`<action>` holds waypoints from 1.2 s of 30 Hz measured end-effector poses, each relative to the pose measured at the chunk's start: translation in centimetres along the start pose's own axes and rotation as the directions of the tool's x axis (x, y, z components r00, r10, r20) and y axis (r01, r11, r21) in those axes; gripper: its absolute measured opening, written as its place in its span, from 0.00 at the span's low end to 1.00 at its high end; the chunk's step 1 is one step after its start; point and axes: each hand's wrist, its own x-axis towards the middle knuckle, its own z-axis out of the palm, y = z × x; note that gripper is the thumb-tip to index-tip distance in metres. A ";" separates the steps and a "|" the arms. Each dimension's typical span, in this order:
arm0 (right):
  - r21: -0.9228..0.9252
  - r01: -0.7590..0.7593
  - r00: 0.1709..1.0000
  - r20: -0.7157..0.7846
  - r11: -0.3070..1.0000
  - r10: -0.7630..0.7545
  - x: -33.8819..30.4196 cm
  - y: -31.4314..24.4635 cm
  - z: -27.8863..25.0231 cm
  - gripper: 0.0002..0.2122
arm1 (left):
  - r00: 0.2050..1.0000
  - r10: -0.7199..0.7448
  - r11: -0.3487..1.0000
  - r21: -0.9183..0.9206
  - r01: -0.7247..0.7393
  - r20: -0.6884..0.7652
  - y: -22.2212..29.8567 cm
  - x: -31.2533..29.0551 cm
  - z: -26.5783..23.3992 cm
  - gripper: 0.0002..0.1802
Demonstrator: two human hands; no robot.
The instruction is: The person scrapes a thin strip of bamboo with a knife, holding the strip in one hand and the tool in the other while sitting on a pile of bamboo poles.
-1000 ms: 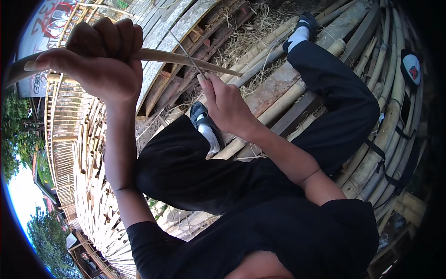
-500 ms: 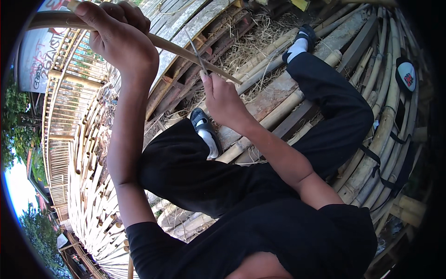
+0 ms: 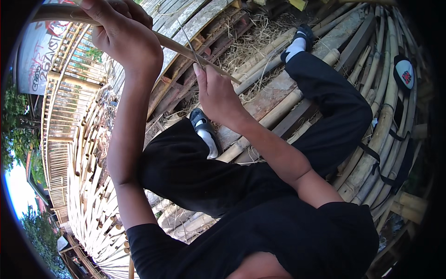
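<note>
Your shirt occupies 6 o'clock; your trousers spread above it, knees apart. Your right hand, at 12 o'clock, grips the knife, which points toward 11 o'clock and crosses the strip; contact between the two cannot be confirmed. Your left hand, at 11 o'clock, is closed around the strip, which runs from 10 o'clock to just past 12. Beyond are a sandal at 1 o'clock, poles at 2 to 3, the plank deck at 11 and, farther out, the fence at 10.
</note>
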 end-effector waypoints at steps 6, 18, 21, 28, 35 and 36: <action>-0.048 -0.106 0.994 0.001 0.993 0.106 -0.3 4.1 0.1 0.18 | 0.995 -0.057 0.998 -0.011 0.056 -0.083 0.4 0.2 0.8 0.31; 0.092 -0.122 0.990 0.075 0.988 0.115 -0.1 -1.7 -0.6 0.20 | 0.997 -0.047 0.999 -0.030 0.045 -0.057 -0.3 0.5 0.2 0.32; -0.042 -0.149 0.988 -0.052 0.988 0.147 0.6 3.4 0.6 0.21 | 0.998 -0.047 0.999 -0.030 0.046 -0.052 0.0 0.3 1.1 0.32; 0.104 -0.082 0.996 -0.012 0.991 0.083 0.2 0.5 0.4 0.19 | 0.994 -0.089 0.993 -0.078 0.084 -0.062 -0.1 0.6 0.9 0.31; 0.107 -0.062 0.996 -0.057 0.992 0.069 0.2 0.9 0.8 0.22 | 0.988 -0.089 0.993 -0.091 0.078 -0.126 -0.3 0.4 1.0 0.31; 0.135 -0.118 0.993 0.010 0.984 0.118 0.2 -0.7 0.3 0.20 | 0.988 -0.089 0.993 -0.086 0.078 -0.128 -0.3 0.5 0.8 0.31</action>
